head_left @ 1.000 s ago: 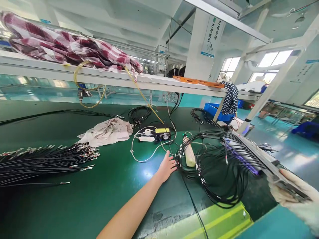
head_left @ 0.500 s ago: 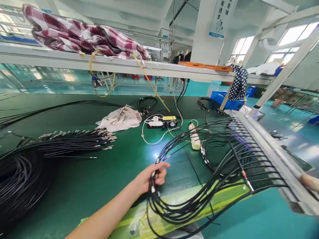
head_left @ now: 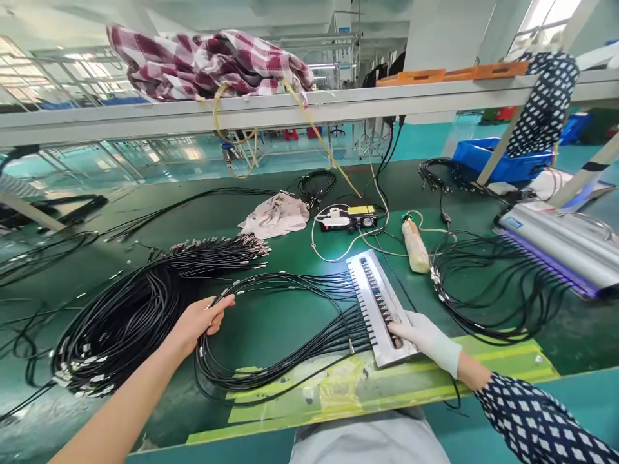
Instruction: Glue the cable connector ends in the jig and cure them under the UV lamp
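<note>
My left hand (head_left: 199,320) is bare and closed around one end of a loop of black cables (head_left: 271,348) lying on the green table (head_left: 290,258). The cables run right into a long metal comb fixture (head_left: 378,304) that lies flat on the table. My right hand (head_left: 424,340), in a white glove, rests on the near end of that fixture, fingers laid flat on it. A big coil of black cables (head_left: 120,328) lies just left of my left hand.
A beige rag (head_left: 275,216), a small black box with a yellow label (head_left: 355,217) and a cream glue bottle (head_left: 416,245) sit further back. Another cable loop (head_left: 488,290) hangs from a silver lamp bar (head_left: 556,248) at right. An overhead shelf (head_left: 271,113) carries a plaid cloth (head_left: 207,64).
The metal fixture with its cables was carried from the right and set down flat in front of me. My left hand took the cable loop and drew it left, next to the big coil.
</note>
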A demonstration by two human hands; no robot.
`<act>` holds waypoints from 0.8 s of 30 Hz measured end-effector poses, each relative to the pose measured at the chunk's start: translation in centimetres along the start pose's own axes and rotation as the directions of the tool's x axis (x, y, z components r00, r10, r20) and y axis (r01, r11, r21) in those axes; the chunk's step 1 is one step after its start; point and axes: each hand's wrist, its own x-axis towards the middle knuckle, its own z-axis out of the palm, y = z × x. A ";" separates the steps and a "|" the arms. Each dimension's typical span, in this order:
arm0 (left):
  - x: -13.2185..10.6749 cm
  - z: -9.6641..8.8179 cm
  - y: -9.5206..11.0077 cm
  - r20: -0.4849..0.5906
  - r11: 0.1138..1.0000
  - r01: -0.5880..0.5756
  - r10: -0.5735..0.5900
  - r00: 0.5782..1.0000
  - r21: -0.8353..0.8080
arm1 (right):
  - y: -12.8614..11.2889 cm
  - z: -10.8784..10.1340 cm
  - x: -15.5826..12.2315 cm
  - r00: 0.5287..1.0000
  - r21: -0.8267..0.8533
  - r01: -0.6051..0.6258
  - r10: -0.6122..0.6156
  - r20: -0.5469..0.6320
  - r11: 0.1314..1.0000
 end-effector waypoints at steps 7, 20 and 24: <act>2.0 2.8 -0.7 -0.079 0.971 -0.032 0.052 0.996 0.236 | -1.0 -1.8 -0.9 0.986 -0.527 -0.164 0.129 -0.101 0.834; 5.5 3.8 -2.9 -0.120 0.834 -0.106 0.201 0.972 0.541 | 1.2 -1.5 -3.0 0.603 -0.698 0.677 -0.720 0.343 0.233; 6.9 4.3 -3.2 -0.103 0.807 -0.124 0.222 0.970 0.577 | -4.9 -6.1 -2.2 0.505 -0.786 0.587 -0.847 0.168 0.194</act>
